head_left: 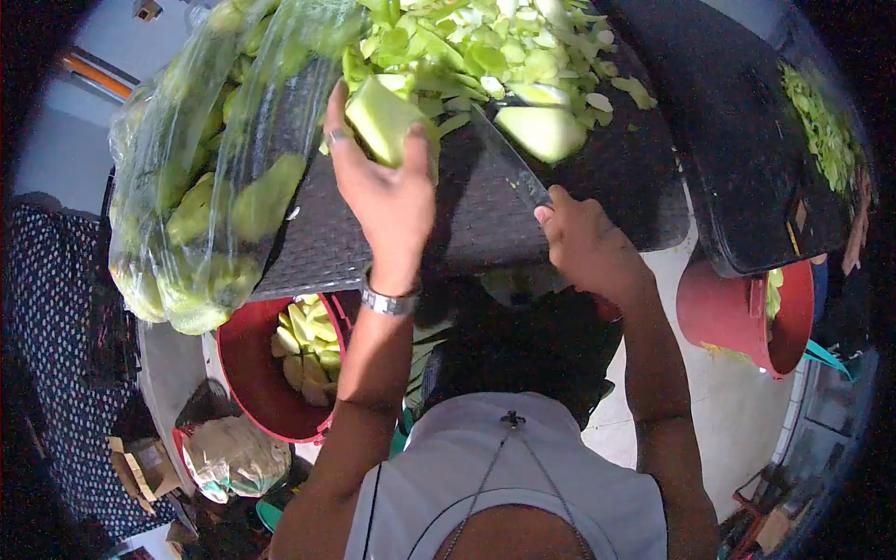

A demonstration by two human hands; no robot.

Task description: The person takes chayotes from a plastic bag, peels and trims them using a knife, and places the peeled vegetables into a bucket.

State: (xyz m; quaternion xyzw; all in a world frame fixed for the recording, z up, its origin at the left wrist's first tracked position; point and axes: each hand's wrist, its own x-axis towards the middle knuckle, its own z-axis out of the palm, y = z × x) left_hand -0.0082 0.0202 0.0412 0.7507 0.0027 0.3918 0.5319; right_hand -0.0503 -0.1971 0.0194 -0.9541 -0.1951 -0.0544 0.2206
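My left hand (387, 191) is wrapped round a pale green peeled vegetable (381, 121), fingers on one side and thumb on the other, above the dark woven table (327, 238). In my right hand (586, 238) is the handle of a knife (511, 157), its blade pointing up and left toward the peelings. Another peeled piece (541, 133) lies just beyond the blade. A heap of green peelings (485, 51) covers the far part of the table.
A clear plastic bag of green vegetables (201, 187) hangs over the table's left edge. Below it, a red bucket (247, 373) holds cut pieces. Another red bucket (719, 303) stands at right, near a black table (747, 159) with peelings and part of another person's arm (857, 224).
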